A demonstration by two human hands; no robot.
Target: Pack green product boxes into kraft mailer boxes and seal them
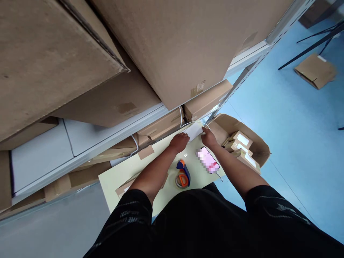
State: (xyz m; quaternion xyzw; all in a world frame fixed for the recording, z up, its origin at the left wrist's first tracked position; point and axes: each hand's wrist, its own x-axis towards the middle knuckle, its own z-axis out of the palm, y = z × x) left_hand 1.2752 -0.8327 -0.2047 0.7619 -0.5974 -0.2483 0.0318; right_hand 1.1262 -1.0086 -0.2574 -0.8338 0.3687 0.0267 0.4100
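Both my hands rest on a small white flat packet (194, 131) at the far edge of a pale yellow table (122, 172). My left hand (178, 142) lies on the packet's left end with its fingers curled down. My right hand (209, 137) presses the right end, fingers closed on its edge. A tape dispenser (183, 174) with an orange roll and blue handle lies between my forearms. A phone (208, 160) with a pink screen sits just under my right wrist. A white cable (200, 123) runs past the packet.
Large cardboard boxes (172, 43) fill the metal shelves (113, 134) above and behind the table. An open carton (243, 143) with several small labelled boxes stands on the blue floor at the right. A flat cardboard piece (315, 70) lies further off.
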